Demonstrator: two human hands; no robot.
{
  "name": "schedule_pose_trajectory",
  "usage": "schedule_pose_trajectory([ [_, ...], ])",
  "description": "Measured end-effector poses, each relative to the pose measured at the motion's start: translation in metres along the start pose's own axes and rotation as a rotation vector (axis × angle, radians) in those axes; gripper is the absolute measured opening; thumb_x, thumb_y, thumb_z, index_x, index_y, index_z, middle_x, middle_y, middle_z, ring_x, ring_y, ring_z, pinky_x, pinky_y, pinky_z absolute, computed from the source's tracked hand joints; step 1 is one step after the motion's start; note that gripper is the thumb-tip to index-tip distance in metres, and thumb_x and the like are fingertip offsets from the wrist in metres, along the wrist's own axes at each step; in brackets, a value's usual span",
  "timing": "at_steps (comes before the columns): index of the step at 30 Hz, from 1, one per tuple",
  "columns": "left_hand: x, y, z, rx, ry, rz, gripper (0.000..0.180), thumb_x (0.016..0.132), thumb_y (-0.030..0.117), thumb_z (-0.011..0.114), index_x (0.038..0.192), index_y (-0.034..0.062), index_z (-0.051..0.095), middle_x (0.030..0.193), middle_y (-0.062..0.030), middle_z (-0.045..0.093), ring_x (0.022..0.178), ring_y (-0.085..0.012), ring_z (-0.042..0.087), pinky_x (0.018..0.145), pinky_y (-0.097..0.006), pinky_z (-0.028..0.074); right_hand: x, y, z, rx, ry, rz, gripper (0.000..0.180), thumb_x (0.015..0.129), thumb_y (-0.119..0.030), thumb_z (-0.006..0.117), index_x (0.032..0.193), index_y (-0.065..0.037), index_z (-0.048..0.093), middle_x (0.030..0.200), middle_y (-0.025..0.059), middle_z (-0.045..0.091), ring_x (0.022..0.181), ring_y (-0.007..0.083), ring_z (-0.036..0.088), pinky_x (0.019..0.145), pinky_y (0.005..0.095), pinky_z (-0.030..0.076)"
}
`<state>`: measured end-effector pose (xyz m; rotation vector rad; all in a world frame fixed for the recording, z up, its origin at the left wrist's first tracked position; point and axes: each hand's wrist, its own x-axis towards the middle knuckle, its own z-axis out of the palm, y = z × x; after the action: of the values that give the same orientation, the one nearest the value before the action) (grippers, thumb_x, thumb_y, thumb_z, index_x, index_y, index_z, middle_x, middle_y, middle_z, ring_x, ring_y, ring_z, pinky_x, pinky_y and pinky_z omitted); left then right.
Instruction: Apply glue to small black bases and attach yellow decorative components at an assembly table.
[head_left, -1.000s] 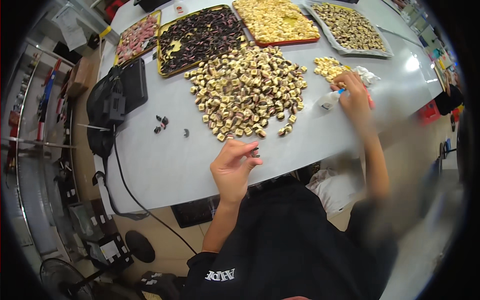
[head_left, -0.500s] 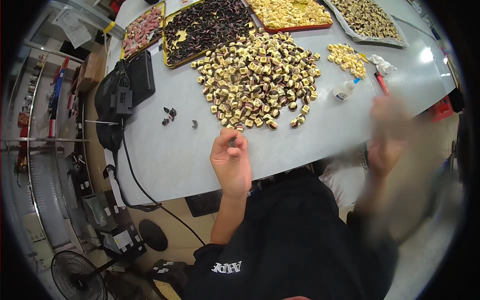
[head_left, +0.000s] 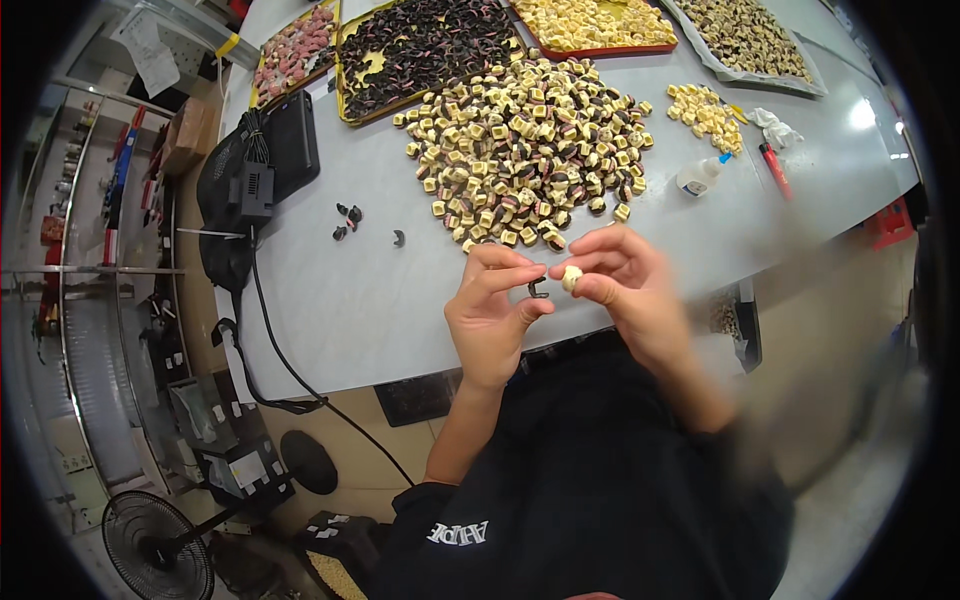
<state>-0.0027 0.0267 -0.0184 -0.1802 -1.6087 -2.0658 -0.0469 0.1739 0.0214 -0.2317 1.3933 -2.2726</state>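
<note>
In the head view, both hands meet in front of the body, over the near edge of a grey table [head_left: 330,310]. The left hand [head_left: 486,322] pinches a dark curved piece [head_left: 538,289] between its thumb and fingertips, with the other fingers bent behind. The right hand [head_left: 642,292] pinches a small cream piece [head_left: 571,278] in the same way — thumb below, fingertips above. The two pieces are held up just beside each other, with a narrow gap between them. Just beyond the hands spreads a big pile [head_left: 530,150] of small cream, dark and pink blocks. Left of it, three or so dark bits [head_left: 350,218] lie in a cluster, and one dark arc [head_left: 399,239] lies alone nearer the left hand. To the right of the pile stands a small bottle [head_left: 698,177] with a blue tip; past it are a heap of cream bits [head_left: 705,115], a crumpled white tissue [head_left: 777,130] and a red pen-like tool [head_left: 775,172]. Four trays line the far side: a pink-filled tray [head_left: 258,85], a dark-filled tray [head_left: 373,62], a cream-filled tray [head_left: 610,51] with a red rim, and a white-lined tray [head_left: 790,87] of mixed pieces. At the table's left end sit a black bag [head_left: 218,185] and an adapter [head_left: 251,190] — its cable [head_left: 330,405] runs down past the near edge.
</note>
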Motion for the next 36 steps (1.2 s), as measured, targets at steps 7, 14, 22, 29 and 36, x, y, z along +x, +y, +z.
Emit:
schedule_pose_trajectory([
  [7, -0.002, -0.002, 0.000, 0.089, -0.011, 0.025, 0.032, 0.061, 0.007, 0.079, 0.091, 0.0047, 0.068, 0.094, -0.0052, 0.053, 0.089, -0.0173, 0.048, 0.078, -0.029, 0.040, -0.003, 0.008, 0.001, 0.152, -0.021, 0.162, 0.029, 0.080, -0.003, 0.064, 0.106, 0.003, 0.051, 0.091, 0.0109, 0.064, 0.086, 0.0148, 0.061, 0.076, 0.0243, 0.048],
  [14, -0.002, -0.004, -0.003, 0.175, -0.083, 0.076, 0.032, 0.060, 0.006, 0.080, 0.090, 0.0063, 0.069, 0.098, -0.0052, 0.054, 0.091, -0.0186, 0.047, 0.075, -0.030, 0.040, 0.000, -0.001, -0.007, 0.119, -0.152, 0.232, 0.032, 0.080, -0.005, 0.065, 0.107, 0.004, 0.051, 0.092, 0.0095, 0.063, 0.084, 0.0140, 0.060, 0.077, 0.0246, 0.047],
  [22, -0.001, 0.002, 0.005, 0.257, -0.049, 0.066, 0.045, 0.058, 0.011, 0.082, 0.099, 0.0055, 0.066, 0.098, -0.0058, 0.054, 0.092, -0.0192, 0.047, 0.079, -0.031, 0.039, 0.002, -0.002, -0.008, 0.187, -0.224, 0.205, 0.029, 0.083, -0.010, 0.063, 0.107, 0.005, 0.055, 0.101, 0.0122, 0.061, 0.092, 0.0156, 0.058, 0.085, 0.0275, 0.046],
  [29, -0.003, 0.000, 0.005, -0.081, 0.200, -0.047, 0.040, 0.091, 0.034, 0.053, 0.114, 0.0004, 0.051, 0.092, -0.0045, 0.052, 0.086, -0.0164, 0.046, 0.078, -0.028, 0.037, 0.004, 0.008, -0.012, 0.264, -0.143, 0.102, 0.033, 0.084, -0.022, 0.064, 0.104, 0.003, 0.054, 0.092, 0.0103, 0.057, 0.083, 0.0154, 0.054, 0.071, 0.0248, 0.044],
  [36, 0.006, 0.004, -0.004, -0.520, 0.368, -0.218, 0.043, 0.098, 0.040, 0.028, 0.114, 0.0037, 0.044, 0.083, -0.0034, 0.049, 0.076, -0.0125, 0.041, 0.071, -0.027, 0.034, 0.008, 0.010, -0.019, 0.246, -0.157, -0.003, 0.032, 0.084, -0.027, 0.063, 0.097, 0.000, 0.052, 0.083, 0.0078, 0.054, 0.074, 0.0134, 0.048, 0.064, 0.0236, 0.040],
])
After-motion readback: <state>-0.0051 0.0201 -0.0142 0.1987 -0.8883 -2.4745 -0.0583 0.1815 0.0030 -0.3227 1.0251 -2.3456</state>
